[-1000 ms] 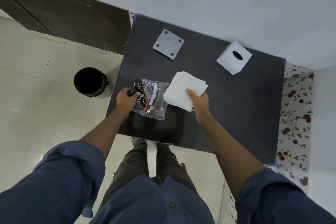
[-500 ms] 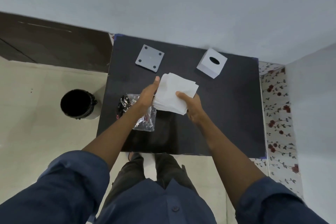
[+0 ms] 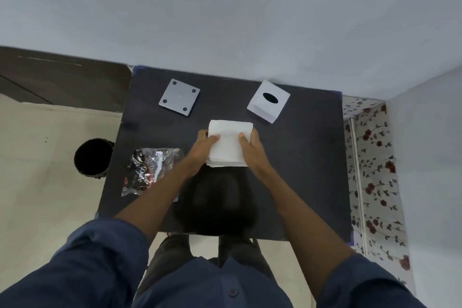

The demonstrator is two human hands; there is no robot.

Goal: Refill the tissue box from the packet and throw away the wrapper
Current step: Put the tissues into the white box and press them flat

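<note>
Gripping one tissue stack (image 3: 228, 144), two hands, seemingly lifted

A dark table (image 3: 300, 170) stands against a pale wall (image 3: 225, 7). The corners of the table have blue tape. The floor (image 3: 37, 207) at the left is made of cream tiles, and a dark brown panel (image 3: 62, 77) runs along it by the wall. At the right of the table there is a white surface with red flowers (image 3: 375, 170).
</note>
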